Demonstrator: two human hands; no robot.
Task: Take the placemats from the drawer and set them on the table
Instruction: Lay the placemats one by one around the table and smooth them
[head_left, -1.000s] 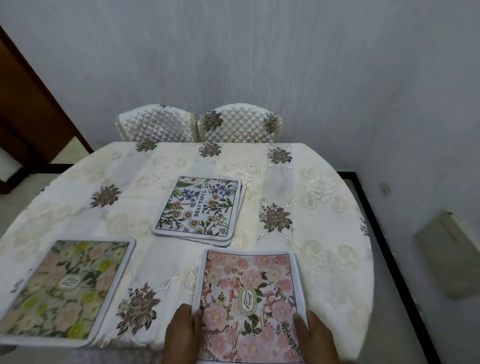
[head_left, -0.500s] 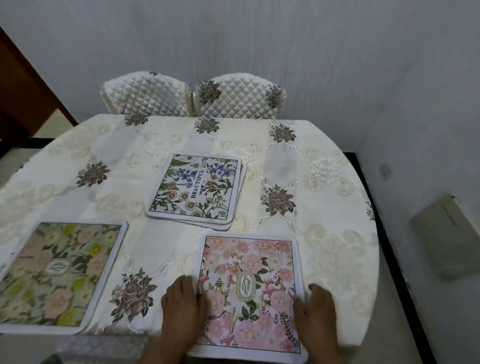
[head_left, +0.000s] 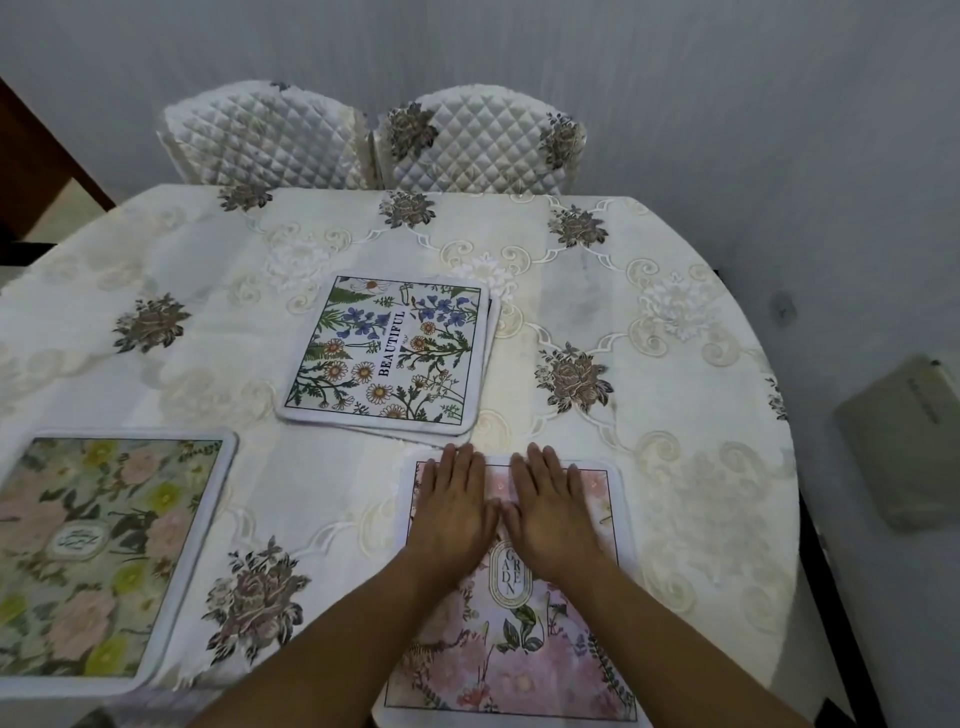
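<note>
A pink floral placemat (head_left: 524, 644) marked GARDEN lies flat at the near edge of the table (head_left: 691, 364). My left hand (head_left: 454, 506) and my right hand (head_left: 550, 506) lie side by side on its far half, palms down with straight fingers pressing it. A small stack of placemats (head_left: 387, 353), the top one printed BEAUTIFUL with blue and orange flowers, sits in the table's middle. A green and pink floral placemat (head_left: 98, 556) lies flat at the near left.
A cream embroidered tablecloth (head_left: 675, 509) covers the round table. Two quilted chair backs (head_left: 374, 140) stand at the far side against the wall. A grey-green box (head_left: 904, 441) lies on the floor to the right. Brown wooden furniture (head_left: 31, 150) is far left.
Both hands moved from the pink placemat's near side edges forward and inward onto its far half. The camera tilted down and closer to the table.
</note>
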